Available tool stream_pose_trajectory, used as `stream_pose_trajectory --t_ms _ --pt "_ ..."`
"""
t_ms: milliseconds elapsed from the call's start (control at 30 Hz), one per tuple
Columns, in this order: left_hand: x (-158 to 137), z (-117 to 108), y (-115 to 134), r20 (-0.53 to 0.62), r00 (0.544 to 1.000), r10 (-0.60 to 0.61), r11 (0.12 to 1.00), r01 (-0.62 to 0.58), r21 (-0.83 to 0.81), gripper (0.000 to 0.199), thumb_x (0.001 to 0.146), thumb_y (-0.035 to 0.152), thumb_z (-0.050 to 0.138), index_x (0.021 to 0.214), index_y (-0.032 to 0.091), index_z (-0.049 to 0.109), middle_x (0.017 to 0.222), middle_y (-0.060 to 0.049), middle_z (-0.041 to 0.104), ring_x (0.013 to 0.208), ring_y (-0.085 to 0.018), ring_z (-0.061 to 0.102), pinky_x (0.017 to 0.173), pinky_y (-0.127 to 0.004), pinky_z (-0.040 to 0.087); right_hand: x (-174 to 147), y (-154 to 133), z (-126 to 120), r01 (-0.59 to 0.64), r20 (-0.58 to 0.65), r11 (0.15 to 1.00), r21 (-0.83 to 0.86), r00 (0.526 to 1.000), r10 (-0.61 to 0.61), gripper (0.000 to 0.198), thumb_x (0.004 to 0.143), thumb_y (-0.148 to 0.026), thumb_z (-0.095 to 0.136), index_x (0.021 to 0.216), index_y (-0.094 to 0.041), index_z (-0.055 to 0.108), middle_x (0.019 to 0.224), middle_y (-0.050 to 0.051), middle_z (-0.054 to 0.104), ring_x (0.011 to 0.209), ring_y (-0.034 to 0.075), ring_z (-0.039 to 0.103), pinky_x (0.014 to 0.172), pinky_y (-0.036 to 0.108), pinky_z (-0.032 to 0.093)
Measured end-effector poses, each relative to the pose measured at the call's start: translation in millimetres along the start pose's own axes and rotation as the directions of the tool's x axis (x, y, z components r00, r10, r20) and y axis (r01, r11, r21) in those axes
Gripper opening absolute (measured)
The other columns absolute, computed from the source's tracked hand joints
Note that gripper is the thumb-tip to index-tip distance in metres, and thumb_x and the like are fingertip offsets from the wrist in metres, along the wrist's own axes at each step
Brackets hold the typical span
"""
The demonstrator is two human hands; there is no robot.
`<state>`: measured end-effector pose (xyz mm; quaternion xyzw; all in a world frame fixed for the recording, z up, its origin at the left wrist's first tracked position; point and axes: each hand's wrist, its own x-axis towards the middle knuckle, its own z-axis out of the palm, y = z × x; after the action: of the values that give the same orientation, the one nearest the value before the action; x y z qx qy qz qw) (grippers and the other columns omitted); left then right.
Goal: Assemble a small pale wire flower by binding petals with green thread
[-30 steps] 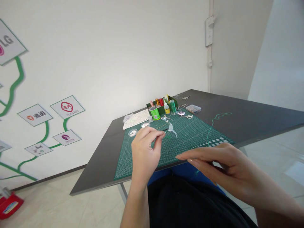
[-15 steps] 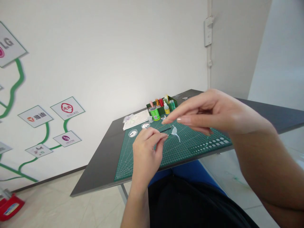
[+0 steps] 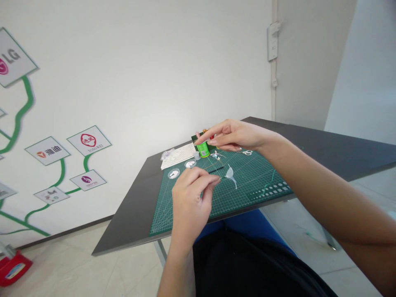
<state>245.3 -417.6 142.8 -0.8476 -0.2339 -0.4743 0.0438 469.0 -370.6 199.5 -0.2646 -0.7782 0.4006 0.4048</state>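
My left hand (image 3: 193, 194) is closed in a pinch above the cutting mat, gripping a thin stem. From its fingertips a pale, translucent flower-like piece (image 3: 229, 174) sticks out to the right, with a thin tail hanging down. My right hand (image 3: 230, 134) is over the back of the mat, fingers stretched forward and apart, nothing visible between them. Its fingertips are in front of the rim of a green can (image 3: 203, 149); whether they touch it I cannot tell. White-handled scissors (image 3: 247, 152) show just below this hand.
The green gridded cutting mat (image 3: 173, 214) lies on a dark table (image 3: 130, 210). On it are a black thin rod (image 3: 215, 169), small shiny pieces (image 3: 216, 155) and two round dishes with white contents (image 3: 173, 173). White sheets (image 3: 177, 156) lie behind. A dark box (image 3: 194, 138) is partly hidden.
My right hand has moved left and away from me, from above the mat to the green can. My left hand has stayed nearly still, with the pale piece turned slightly.
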Motion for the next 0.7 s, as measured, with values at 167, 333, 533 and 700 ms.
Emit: stream_pose_trajectory --t_ms 167,333,533,700 --pt "-0.8 -0.6 0.2 -0.033 0.999 -0.015 1.0 0.015 -0.007 0.015 0.094 0.02 0.062 0.087 0.022 0.076 0.081 -0.004 0.069 0.078 -0.016 0.063 0.07 -0.03 0.051 0.0 29.7 -0.2 -0.051 0.022 0.997 0.056 0.999 0.05 0.038 0.093 -0.031 0.064 0.124 -0.011 0.07 0.043 -0.01 0.042 0.036 0.004 0.031 0.039 0.02 0.024" --pt "-0.7 -2.5 0.5 -0.031 0.999 -0.035 0.999 0.034 -0.011 0.016 0.094 0.019 0.062 0.086 0.022 0.075 0.081 -0.004 0.07 0.077 -0.016 0.063 0.069 -0.03 0.051 -7.7 46.7 7.0 -0.103 0.01 0.992 0.068 0.995 0.102 0.036 0.093 -0.029 0.061 0.123 -0.013 0.071 0.042 -0.01 0.043 0.035 0.005 0.031 0.038 0.02 0.022" --pt "-1.2 0.0 -0.5 0.02 0.999 -0.034 0.999 0.034 0.002 0.016 0.094 0.021 0.061 0.086 0.022 0.075 0.08 -0.004 0.069 0.077 -0.016 0.062 0.069 -0.03 0.049 -10.7 42.2 11.2 -0.076 -0.082 0.996 0.048 0.993 0.079 0.037 0.093 -0.03 0.062 0.125 -0.012 0.07 0.041 -0.01 0.042 0.036 0.005 0.031 0.038 0.02 0.023" --pt "-1.9 1.1 -0.9 0.027 0.999 -0.03 0.999 0.029 0.018 0.016 0.094 0.02 0.061 0.086 0.022 0.075 0.081 -0.004 0.069 0.077 -0.016 0.062 0.07 -0.031 0.048 -8.4 36.3 6.2 0.011 -0.149 0.998 0.056 0.989 -0.002 0.038 0.093 -0.031 0.064 0.124 -0.01 0.069 0.042 -0.01 0.043 0.037 0.005 0.032 0.039 0.02 0.022"
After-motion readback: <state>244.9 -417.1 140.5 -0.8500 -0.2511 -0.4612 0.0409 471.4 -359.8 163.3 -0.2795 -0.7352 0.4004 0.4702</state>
